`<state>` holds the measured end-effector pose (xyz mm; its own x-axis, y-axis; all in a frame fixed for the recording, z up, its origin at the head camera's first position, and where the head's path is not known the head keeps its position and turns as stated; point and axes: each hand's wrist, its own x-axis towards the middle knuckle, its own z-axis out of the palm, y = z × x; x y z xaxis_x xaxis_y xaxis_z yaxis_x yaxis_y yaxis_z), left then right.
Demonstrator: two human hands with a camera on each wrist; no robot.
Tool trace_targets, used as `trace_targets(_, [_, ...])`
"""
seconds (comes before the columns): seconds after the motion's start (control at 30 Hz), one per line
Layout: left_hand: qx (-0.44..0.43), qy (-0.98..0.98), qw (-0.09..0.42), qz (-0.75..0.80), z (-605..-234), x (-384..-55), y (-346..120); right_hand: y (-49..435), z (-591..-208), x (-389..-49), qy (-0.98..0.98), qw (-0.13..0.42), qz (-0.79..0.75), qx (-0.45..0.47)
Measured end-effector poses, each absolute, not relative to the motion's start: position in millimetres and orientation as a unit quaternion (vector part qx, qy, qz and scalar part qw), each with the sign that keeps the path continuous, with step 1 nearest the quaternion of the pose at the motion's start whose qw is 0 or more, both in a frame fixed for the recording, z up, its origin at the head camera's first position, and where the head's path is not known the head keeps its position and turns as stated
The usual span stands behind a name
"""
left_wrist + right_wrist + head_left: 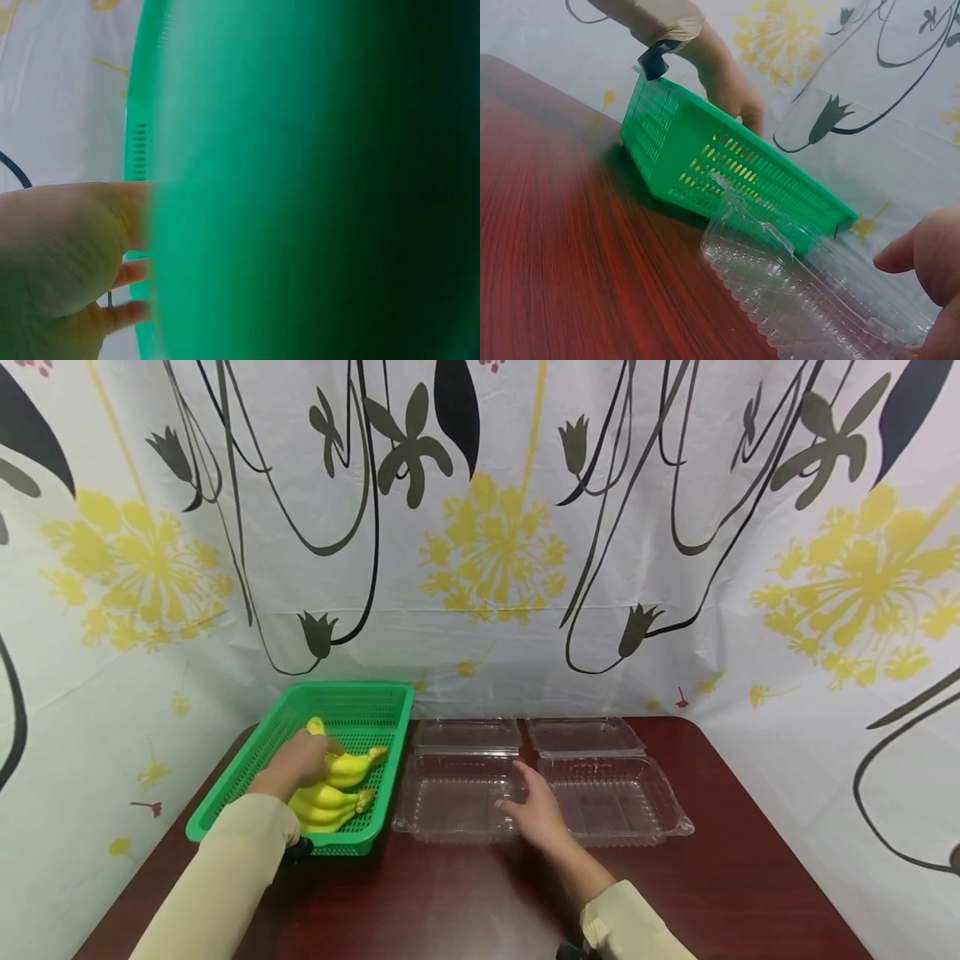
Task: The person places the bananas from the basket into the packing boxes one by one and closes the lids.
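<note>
My left hand (300, 760) reaches down into a green plastic basket (390, 760), right at the bananas. In the left wrist view its fingertips are hidden behind the basket's wall, so I cannot tell whether they grip a banana. A yellow bunch of bananas (351, 768) lies beside the fingers, and another bunch (324, 803) lies nearer the basket's front. My right hand (537, 810), thumb and forefinger spread, is over the adjoining edges of two clear plastic clamshell boxes. The left box (450, 814) and the right box (618, 810) both stand with lids tipped back.
The dark red wooden table (450, 902) extends in front of the basket and boxes. A white patterned cloth (480, 652) hangs behind and along both sides. The basket's right rim stands close to the left box.
</note>
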<state>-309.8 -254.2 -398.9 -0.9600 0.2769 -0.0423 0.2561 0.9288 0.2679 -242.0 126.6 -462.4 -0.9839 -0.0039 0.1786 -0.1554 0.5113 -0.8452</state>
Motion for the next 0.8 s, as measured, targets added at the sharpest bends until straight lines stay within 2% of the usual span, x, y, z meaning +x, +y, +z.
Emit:
trace_targets(0.23, [0.156, 0.983, -0.026, 0.098, -409.3, -305.9, -259.5, 127.1, -463.9, -241.3, -0.865, 0.070, 0.496, 0.042])
trace_targets(0.4, [0.205, 0.976, -0.055, 0.058, -413.0, -306.0, -258.6, 127.5, -465.8, -239.7, -0.862, 0.068, 0.501, 0.042])
trace_targets(0.8, [0.238, 0.969, -0.050, 0.046, -412.1, -307.2, -246.3, 127.7, -468.3, -237.8, -0.852, 0.068, 0.517, 0.037])
